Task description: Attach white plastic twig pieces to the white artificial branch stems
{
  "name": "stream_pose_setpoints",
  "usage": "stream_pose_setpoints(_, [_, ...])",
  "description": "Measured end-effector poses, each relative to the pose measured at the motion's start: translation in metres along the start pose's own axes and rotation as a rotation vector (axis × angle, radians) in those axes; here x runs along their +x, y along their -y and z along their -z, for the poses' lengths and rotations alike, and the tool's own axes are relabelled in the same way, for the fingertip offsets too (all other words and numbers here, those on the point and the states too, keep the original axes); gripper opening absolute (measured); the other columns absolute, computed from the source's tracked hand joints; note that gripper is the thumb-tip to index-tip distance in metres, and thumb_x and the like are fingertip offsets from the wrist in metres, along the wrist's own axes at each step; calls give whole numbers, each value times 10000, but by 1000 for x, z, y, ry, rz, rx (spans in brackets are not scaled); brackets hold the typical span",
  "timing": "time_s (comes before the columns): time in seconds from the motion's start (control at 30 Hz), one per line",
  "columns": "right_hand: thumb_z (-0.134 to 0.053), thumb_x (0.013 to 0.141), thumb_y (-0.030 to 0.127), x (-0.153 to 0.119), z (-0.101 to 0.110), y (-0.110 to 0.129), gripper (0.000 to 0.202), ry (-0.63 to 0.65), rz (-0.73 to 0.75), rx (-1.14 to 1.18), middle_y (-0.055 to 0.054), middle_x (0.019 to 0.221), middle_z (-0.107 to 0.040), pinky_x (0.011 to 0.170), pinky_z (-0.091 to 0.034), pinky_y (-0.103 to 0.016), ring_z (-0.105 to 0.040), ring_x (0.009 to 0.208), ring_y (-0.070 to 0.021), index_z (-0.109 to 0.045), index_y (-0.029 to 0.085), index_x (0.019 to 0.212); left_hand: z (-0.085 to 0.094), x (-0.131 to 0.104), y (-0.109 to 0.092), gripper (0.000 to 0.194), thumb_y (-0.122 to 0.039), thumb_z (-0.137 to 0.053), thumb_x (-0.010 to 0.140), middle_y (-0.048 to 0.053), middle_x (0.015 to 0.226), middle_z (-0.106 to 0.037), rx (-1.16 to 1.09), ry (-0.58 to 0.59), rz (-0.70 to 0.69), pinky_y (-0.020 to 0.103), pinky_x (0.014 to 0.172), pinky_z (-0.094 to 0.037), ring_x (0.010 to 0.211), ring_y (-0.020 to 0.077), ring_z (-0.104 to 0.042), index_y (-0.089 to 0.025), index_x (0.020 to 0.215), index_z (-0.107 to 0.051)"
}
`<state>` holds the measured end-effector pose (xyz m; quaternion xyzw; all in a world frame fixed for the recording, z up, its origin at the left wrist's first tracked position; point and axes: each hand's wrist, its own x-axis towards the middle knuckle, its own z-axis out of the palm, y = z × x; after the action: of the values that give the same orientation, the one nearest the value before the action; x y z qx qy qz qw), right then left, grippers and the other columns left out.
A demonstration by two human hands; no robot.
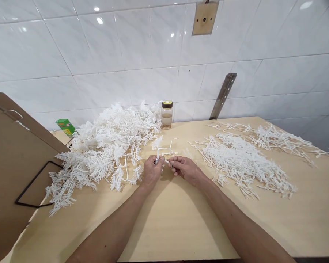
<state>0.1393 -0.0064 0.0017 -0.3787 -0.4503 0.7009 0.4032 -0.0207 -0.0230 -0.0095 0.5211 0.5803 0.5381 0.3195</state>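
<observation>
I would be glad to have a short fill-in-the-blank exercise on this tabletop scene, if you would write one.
1. The left hand and right hand are both at a sprig that is ____ in colour.
2. The big leafy pile lies on the person's ____ side.
3. The small carton behind that pile is mainly ____.
4. The lid of the jar is ____, not off.

Missing words: white; left; green; on.

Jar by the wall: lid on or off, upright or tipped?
Lid on, upright: the jar stands on its base, its dark lid seated over the mouth and the liquid level inside.
</observation>
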Motion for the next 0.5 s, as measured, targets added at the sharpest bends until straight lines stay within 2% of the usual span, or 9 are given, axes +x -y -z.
stream_pose_setpoints(0.13, [-808, 679, 420, -1, 2, 1, 393, -1, 26, -19, 3, 732, -632, 497, -464, -189, -536, 545, -66, -661, 151, 925, 1, 0, -3, 356, -503, -595, 806, -38, 554, -472, -29, 12, 38, 242, 538, -363, 518, 110, -436, -189, 651, -536])
stream_pose_setpoints(0.3, [-728, 758, 500, -1, 0, -5, 488, -57, 98, -309, 28, 608, -617, 384, -374, -187, -585, 458, -110, -632, 180, 1114, 2, 0, -4, 315, -452, -599, 798, -28, 584, -501, 28, -13, 0, 243, 575, -354, 581, 121, -450, -184, 639, -555])
stream_pose_setpoints(0.4, [-699, 772, 531, -1, -5, -9, 438, -63, 139, -384, 30, 579, -604, 376, -393, -195, -589, 435, -115, -667, 174, 1024, 2, 0, -4, 310, -427, -595, 798, -24, 588, -497, 57, -24, -28, 247, 582, -347, 595, 124, -446, -182, 612, -555])
stream_pose_setpoints(0.5, [-690, 775, 523, -1, -8, -10, 369, -84, 117, -422, 27, 566, -600, 374, -418, -199, -587, 427, -114, -667, 174, 893, 2, 0, -5, 290, -412, -605, 787, -22, 601, -509, 51, -19, -36, 248, 592, -352, 603, 126, -453, -182, 617, -560])
